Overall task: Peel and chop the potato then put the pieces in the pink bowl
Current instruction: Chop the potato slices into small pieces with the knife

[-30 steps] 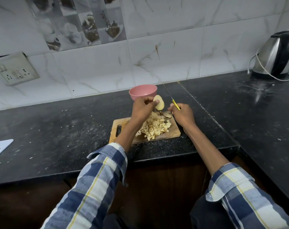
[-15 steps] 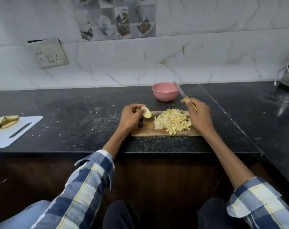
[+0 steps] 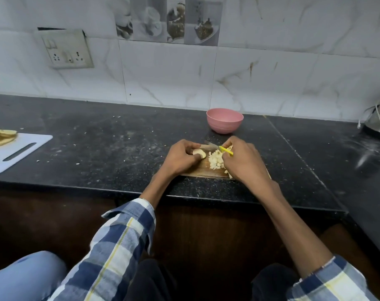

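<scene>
On the wooden cutting board (image 3: 204, 170), head view: left hand (image 3: 180, 158) pinches a peeled potato piece (image 3: 198, 152) at the board's left end. Right hand (image 3: 242, 162) grips a yellow-handled knife (image 3: 219, 148), blade pointing left toward the piece — just beside it. Pile of chopped potato (image 3: 216, 161) sits between the hands. Pink bowl (image 3: 224, 121) stands behind the board, apart from both hands.
</scene>
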`<state>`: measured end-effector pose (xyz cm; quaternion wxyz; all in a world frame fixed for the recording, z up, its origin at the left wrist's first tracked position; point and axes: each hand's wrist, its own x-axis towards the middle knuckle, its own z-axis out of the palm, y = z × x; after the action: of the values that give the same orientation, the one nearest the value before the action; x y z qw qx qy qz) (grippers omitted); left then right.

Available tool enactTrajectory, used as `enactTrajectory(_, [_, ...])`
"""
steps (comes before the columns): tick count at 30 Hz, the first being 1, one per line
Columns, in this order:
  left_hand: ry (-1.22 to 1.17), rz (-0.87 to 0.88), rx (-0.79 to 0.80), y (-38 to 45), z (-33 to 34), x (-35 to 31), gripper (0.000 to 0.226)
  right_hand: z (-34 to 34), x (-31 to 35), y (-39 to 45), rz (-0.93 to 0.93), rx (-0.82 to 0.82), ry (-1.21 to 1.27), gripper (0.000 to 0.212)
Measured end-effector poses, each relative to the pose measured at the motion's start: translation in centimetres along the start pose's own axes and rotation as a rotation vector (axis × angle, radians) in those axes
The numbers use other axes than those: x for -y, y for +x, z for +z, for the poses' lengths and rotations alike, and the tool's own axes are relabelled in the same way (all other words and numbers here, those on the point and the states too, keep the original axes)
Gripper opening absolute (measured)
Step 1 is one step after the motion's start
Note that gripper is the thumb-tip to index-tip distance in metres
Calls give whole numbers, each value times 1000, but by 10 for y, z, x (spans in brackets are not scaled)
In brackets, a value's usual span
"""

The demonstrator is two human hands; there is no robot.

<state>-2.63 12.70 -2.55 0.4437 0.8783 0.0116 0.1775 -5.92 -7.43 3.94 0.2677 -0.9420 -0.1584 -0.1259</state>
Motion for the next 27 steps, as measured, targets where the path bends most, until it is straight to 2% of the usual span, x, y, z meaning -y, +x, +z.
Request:
enactTrajectory(8, [4, 51, 17, 2, 1, 6, 31, 3, 20, 4, 29, -53, -215, 22])
enactTrajectory(14, [-22, 52, 9, 3, 5, 9, 30, 4, 31, 5, 24, -32, -302, 23])
enactTrajectory(27, [33, 127, -22, 2, 6, 5, 25, -1, 46, 5, 49, 45, -214, 25])
